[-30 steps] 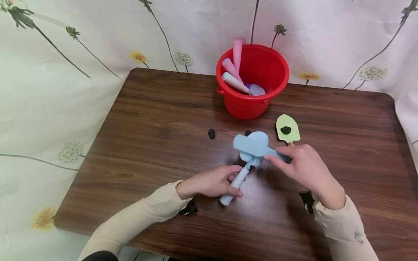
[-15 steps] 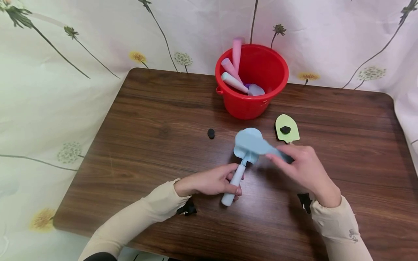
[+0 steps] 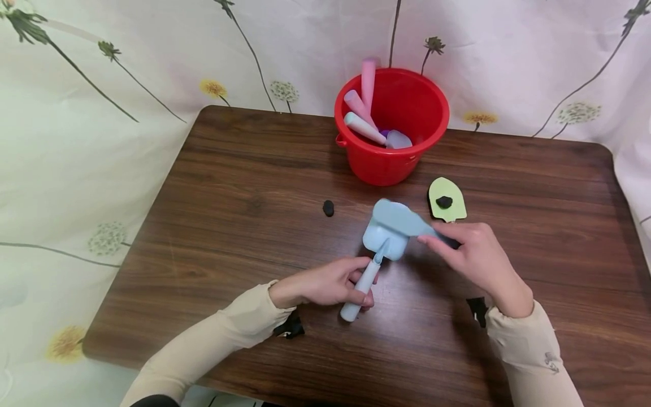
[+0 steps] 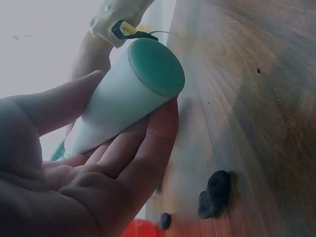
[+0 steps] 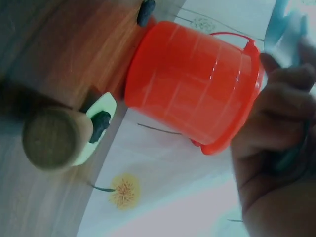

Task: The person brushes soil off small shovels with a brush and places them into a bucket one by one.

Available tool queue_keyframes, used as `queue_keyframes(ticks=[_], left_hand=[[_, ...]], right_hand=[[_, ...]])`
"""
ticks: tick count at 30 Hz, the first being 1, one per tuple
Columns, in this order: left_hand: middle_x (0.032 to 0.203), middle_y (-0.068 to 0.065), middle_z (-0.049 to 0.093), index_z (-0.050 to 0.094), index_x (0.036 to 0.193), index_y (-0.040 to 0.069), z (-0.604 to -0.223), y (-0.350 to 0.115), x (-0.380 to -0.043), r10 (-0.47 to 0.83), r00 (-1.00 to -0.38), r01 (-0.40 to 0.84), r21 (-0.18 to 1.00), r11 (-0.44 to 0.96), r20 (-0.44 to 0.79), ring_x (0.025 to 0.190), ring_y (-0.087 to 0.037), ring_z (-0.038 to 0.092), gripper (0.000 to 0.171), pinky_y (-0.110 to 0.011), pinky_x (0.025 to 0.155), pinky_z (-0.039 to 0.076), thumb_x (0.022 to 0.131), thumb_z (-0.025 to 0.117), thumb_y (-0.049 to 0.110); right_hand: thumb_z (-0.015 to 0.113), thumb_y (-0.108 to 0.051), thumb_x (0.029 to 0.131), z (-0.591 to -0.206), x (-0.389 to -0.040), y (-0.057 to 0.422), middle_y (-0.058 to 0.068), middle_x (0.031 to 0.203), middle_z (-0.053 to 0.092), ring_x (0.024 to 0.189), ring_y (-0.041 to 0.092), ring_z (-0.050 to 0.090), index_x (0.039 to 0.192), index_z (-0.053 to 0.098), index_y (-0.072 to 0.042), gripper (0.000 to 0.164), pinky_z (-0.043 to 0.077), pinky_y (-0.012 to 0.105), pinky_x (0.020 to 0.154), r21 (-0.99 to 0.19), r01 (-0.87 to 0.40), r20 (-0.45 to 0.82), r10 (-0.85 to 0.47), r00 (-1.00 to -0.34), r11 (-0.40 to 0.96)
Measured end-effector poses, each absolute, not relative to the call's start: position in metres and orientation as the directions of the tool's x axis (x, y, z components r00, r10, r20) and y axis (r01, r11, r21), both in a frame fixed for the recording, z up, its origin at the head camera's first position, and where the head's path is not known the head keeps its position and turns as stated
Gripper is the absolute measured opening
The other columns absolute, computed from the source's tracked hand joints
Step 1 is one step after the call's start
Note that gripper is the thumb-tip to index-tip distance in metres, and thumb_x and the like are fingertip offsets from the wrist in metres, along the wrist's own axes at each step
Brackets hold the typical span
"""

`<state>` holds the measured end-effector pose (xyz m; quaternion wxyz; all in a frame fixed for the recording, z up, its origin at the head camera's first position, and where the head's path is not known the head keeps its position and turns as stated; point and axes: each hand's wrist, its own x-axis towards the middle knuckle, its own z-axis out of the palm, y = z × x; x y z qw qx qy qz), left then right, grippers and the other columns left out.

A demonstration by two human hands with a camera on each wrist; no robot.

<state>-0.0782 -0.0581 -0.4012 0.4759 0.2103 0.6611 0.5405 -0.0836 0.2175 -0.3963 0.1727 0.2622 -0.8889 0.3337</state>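
Note:
In the head view my left hand (image 3: 333,282) grips the pale handle of a light blue toy shovel (image 3: 373,240), its blade angled away from me above the table. The left wrist view shows fingers and thumb round the white handle (image 4: 118,101) with its teal end. My right hand (image 3: 478,257) holds a light blue tool (image 3: 399,219) with a long, rounded, flat head, which overlaps the shovel blade; the tool is blurred and I cannot tell its exact kind. Beyond that hand lies a green toy shovel (image 3: 452,192) bearing a black stone-like lump (image 3: 444,202).
A red bucket (image 3: 383,167) stands at the table's back, with pink and white handles (image 3: 363,129) leaning inside. Left of the blue shovel lies a small black stone (image 3: 329,208). The left wrist view has further black stones (image 4: 216,194). A flower-print cloth (image 3: 305,45) hangs behind the brown table (image 3: 229,198).
The right hand's tool has shifted and turned over the shovel blade, which now shows more of its lower part. The left hand has moved the shovel slightly left.

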Motion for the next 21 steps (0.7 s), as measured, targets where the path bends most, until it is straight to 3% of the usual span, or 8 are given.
queue_keyframes(ticks=[6, 9, 13, 18, 21], left_hand=[[0.097, -0.025, 0.070, 0.043, 0.114, -0.009, -0.406, -0.059, -0.078, 0.804, -0.452, -0.234, 0.921, 0.311, -0.386, 0.090, -0.033, 0.070, 0.032, -0.026, 0.077, 0.056, 0.088, 0.062, -0.005], [0.098, -0.026, 0.069, 0.042, 0.113, -0.010, -0.406, -0.058, -0.079, 0.808, -0.464, -0.252, 0.929, 0.271, -0.362, 0.091, -0.030, 0.070, 0.031, -0.025, 0.079, 0.055, 0.089, 0.060, -0.004], [0.101, -0.026, 0.069, 0.041, 0.114, -0.008, -0.405, -0.058, -0.083, 0.799, -0.475, -0.336, 0.915, 0.224, -0.369, 0.091, -0.023, 0.070, 0.031, -0.027, 0.083, 0.053, 0.089, 0.058, -0.004], [0.101, -0.027, 0.069, 0.041, 0.114, -0.005, -0.404, -0.060, -0.087, 0.807, -0.459, -0.382, 0.902, 0.200, -0.373, 0.089, -0.021, 0.071, 0.028, -0.031, 0.087, 0.053, 0.090, 0.056, -0.002], [0.100, -0.027, 0.069, 0.042, 0.112, -0.005, -0.404, -0.061, -0.087, 0.814, -0.437, -0.382, 0.898, 0.218, -0.383, 0.088, -0.021, 0.070, 0.026, -0.032, 0.084, 0.054, 0.090, 0.056, -0.003]], right_hand=[[0.081, -0.014, 0.076, -0.387, -0.084, 0.215, 0.005, 0.064, 0.070, 0.052, 0.007, 0.051, 0.095, 0.077, -0.005, 0.022, 0.038, 0.012, 0.053, -0.532, -0.400, 0.431, -0.167, -0.887, 0.746], [0.082, -0.009, 0.073, -0.391, -0.081, 0.212, 0.005, 0.070, 0.071, 0.056, 0.003, 0.053, 0.096, 0.076, -0.005, 0.023, 0.040, 0.010, 0.056, -0.565, -0.456, 0.466, -0.190, -0.864, 0.687], [0.083, -0.007, 0.071, -0.399, -0.077, 0.210, 0.004, 0.080, 0.074, 0.066, 0.000, 0.057, 0.095, 0.076, -0.006, 0.025, 0.043, 0.011, 0.066, -0.590, -0.618, 0.534, -0.324, -0.781, 0.520], [0.081, -0.020, 0.079, -0.406, -0.074, 0.214, -0.002, 0.074, 0.068, 0.066, 0.000, 0.052, 0.093, 0.075, -0.005, 0.021, 0.041, 0.015, 0.064, -0.582, -0.714, 0.563, -0.441, -0.699, 0.389], [0.076, -0.031, 0.083, -0.408, -0.076, 0.219, -0.004, 0.073, 0.066, 0.065, 0.000, 0.051, 0.094, 0.075, -0.006, 0.028, 0.042, 0.012, 0.067, -0.604, -0.698, 0.542, -0.444, -0.714, 0.386]])
